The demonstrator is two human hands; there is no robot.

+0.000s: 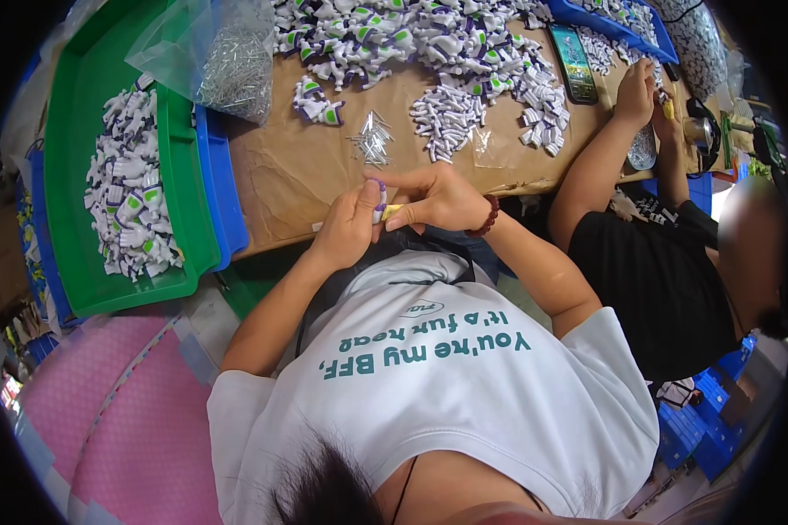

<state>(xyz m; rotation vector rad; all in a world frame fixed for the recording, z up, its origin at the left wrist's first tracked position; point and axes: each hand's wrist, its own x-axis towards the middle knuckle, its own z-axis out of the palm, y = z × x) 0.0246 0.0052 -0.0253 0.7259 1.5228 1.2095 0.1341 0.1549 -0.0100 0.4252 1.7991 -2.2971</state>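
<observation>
Head view: both hands meet at the near edge of the counter (289,166), which is covered in brown paper. The left hand (348,226) and right hand (433,199) have their fingers pinched shut around one small white toy part (382,210) with a purple tip and a yellow bit, held just off the counter edge.

At 12 o'clock from the hands sits a little heap of metal pins (373,138), then a loose white-purple-green figure piece (315,103) at 11 o'clock. A huge pile of the same parts (429,44) runs along the far side. At 10 o'clock a clear bag of pins (236,70) leans over a blue tray (219,184) and a green tray (79,105) with more parts.

At 2 o'clock a co-worker's hand (636,92) works near a phone (573,63).
</observation>
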